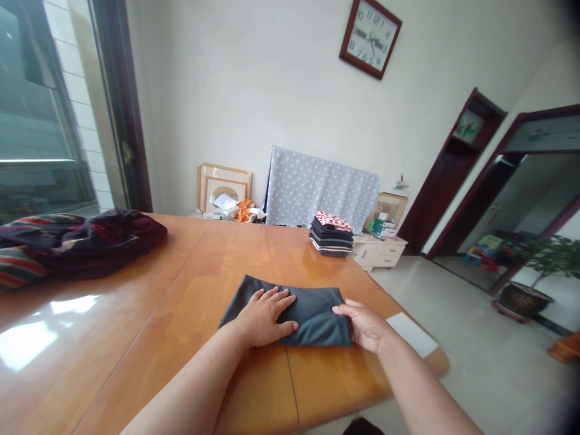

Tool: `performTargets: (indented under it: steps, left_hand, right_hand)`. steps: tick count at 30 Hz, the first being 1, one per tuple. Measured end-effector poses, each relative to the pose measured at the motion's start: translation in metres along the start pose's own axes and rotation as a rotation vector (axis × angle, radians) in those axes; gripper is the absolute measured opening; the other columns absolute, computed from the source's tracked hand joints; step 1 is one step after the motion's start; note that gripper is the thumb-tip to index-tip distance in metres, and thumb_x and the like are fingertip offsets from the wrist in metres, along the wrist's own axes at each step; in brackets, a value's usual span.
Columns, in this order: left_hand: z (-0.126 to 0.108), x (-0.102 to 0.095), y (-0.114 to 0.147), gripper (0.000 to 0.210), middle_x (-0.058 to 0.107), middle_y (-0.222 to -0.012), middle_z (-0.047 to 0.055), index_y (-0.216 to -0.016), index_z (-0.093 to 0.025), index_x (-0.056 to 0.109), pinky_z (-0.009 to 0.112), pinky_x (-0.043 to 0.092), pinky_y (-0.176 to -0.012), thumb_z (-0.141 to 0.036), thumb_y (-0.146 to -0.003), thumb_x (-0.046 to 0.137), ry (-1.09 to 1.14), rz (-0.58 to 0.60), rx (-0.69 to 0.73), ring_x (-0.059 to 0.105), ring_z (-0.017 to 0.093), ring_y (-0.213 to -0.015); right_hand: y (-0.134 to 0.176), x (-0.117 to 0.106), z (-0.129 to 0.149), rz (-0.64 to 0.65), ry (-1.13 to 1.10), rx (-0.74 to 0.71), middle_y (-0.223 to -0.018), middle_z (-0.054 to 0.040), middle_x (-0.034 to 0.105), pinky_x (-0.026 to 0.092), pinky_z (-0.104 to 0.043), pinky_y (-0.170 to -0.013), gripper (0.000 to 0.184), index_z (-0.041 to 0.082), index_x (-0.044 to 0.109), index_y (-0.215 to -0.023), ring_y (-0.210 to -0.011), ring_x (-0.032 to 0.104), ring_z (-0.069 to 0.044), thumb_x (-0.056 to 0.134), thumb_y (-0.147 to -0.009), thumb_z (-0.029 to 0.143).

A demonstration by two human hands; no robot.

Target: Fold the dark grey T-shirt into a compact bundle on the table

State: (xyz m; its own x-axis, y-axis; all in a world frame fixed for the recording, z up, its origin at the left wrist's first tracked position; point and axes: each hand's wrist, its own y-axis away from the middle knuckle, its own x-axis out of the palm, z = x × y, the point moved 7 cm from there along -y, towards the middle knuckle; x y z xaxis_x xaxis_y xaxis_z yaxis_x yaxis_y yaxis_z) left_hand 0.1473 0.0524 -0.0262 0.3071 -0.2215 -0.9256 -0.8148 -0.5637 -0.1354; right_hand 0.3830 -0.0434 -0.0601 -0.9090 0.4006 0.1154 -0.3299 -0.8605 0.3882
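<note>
A dark grey folded garment (312,308) lies on the wooden table (217,254) right in front of me; its exact kind does not show. My left hand (269,317) rests flat on its left part, fingers stretched out. At the right end, my right hand (362,323) grips the garment's edge, thumb on top and the other fingers partly hidden beneath. Beyond it, near the table's far right side, stands a neat stack of folded clothes (331,235) with a red and white patterned piece on top.
A heap of dark and striped clothes (104,238) lies at the table's left. A white sheet (413,334) is at the right edge. Behind the table are a dotted grey cloth (317,187), picture frames (224,181) and a white cabinet (378,251). A potted plant (528,296) stands right.
</note>
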Motion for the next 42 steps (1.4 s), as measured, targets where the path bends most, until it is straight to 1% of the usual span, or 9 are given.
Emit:
performTargets:
  steps: [5,9,13,16,21,25,35,38,42]
  left_hand:
    - [0.001,0.002,-0.002,0.076,0.033,-0.163,0.004,-0.153,-0.034,0.041,0.054,0.014,-0.122,-0.073,-0.087,0.046,-0.012,0.019,-0.008,0.023,0.031,-0.152]
    - [0.000,0.001,-0.001,0.077,0.032,-0.163,0.005,-0.154,-0.034,0.040,0.055,0.014,-0.122,-0.072,-0.087,0.045,-0.013,0.032,-0.012,0.021,0.031,-0.153]
    - [0.000,0.000,-0.001,0.074,0.031,-0.164,0.004,-0.156,-0.033,0.036,0.054,0.011,-0.123,-0.067,-0.090,0.045,0.007,0.061,-0.003,0.018,0.029,-0.154]
    - [0.002,0.000,-0.001,0.072,0.029,-0.164,0.002,-0.156,-0.034,0.034,0.053,0.010,-0.123,-0.062,-0.091,0.046,0.041,0.088,-0.004,0.017,0.027,-0.154]
    - [0.003,0.000,-0.001,0.074,0.027,-0.165,0.003,-0.156,-0.033,0.035,0.055,0.007,-0.123,-0.069,-0.091,0.039,0.079,0.117,-0.016,0.015,0.027,-0.155]
    - [-0.001,-0.001,0.000,0.087,0.026,-0.165,0.005,-0.157,-0.030,0.034,0.057,0.005,-0.123,-0.081,-0.086,0.035,0.083,0.128,-0.022,0.013,0.030,-0.155]
    - [-0.005,0.000,0.001,0.108,0.024,-0.165,0.008,-0.157,-0.029,0.034,0.059,0.005,-0.122,-0.093,-0.070,0.044,0.028,0.098,-0.007,0.014,0.035,-0.154]
    - [-0.005,0.001,0.001,0.102,0.025,-0.165,0.007,-0.157,-0.030,0.034,0.059,0.005,-0.122,-0.091,-0.075,0.040,0.020,0.100,-0.006,0.014,0.034,-0.154]
    - [-0.003,0.002,0.000,0.090,0.026,-0.165,0.005,-0.156,-0.032,0.034,0.057,0.005,-0.123,-0.083,-0.082,0.038,0.010,0.112,-0.008,0.014,0.031,-0.154]
  right_hand:
    - [-0.002,0.010,-0.004,0.059,-0.146,0.053,-0.100,-0.0094,0.077,0.059,-0.033,-0.083,0.026,0.017,0.068,-0.101,-0.090,0.074,-0.022,0.075,-0.076,0.023]
    - [0.004,0.025,0.006,0.030,-0.236,0.040,-0.105,-0.0089,0.077,0.059,-0.027,-0.078,0.027,0.017,0.069,-0.106,-0.090,0.074,-0.020,0.075,-0.080,0.024]
    - [0.003,0.047,0.021,0.075,-0.329,-0.016,-0.102,-0.0090,0.078,0.059,-0.026,-0.076,0.031,0.015,0.069,-0.107,-0.085,0.074,-0.019,0.077,-0.077,0.018]
    - [-0.001,0.054,0.027,0.079,-0.359,-0.029,-0.099,-0.0083,0.078,0.059,-0.025,-0.070,0.031,0.015,0.070,-0.107,-0.080,0.074,-0.018,0.075,-0.077,0.016]
    - [-0.005,0.047,0.023,0.103,-0.371,0.010,-0.094,-0.0108,0.078,0.059,-0.031,-0.071,0.021,0.013,0.070,-0.100,-0.078,0.073,-0.021,0.065,-0.080,0.018]
    - [-0.002,0.034,0.008,0.065,-0.383,0.054,-0.079,-0.0080,0.077,0.057,-0.031,-0.067,0.009,0.015,0.068,-0.086,-0.067,0.071,-0.020,0.062,-0.080,0.017]
    - [-0.011,0.021,-0.005,0.034,-0.382,0.088,-0.072,-0.0066,0.074,0.054,-0.032,-0.063,0.009,0.016,0.068,-0.085,-0.064,0.069,-0.021,0.063,-0.078,0.019]
    - [-0.013,0.024,-0.002,0.061,-0.416,0.070,-0.065,-0.0043,0.071,0.053,-0.031,-0.061,0.008,0.016,0.068,-0.084,-0.059,0.066,-0.019,0.064,-0.077,0.018]
    - [-0.011,0.026,-0.001,0.058,-0.430,0.048,-0.073,-0.0066,0.074,0.054,-0.031,-0.064,0.007,0.015,0.068,-0.081,-0.064,0.068,-0.019,0.063,-0.076,0.016]
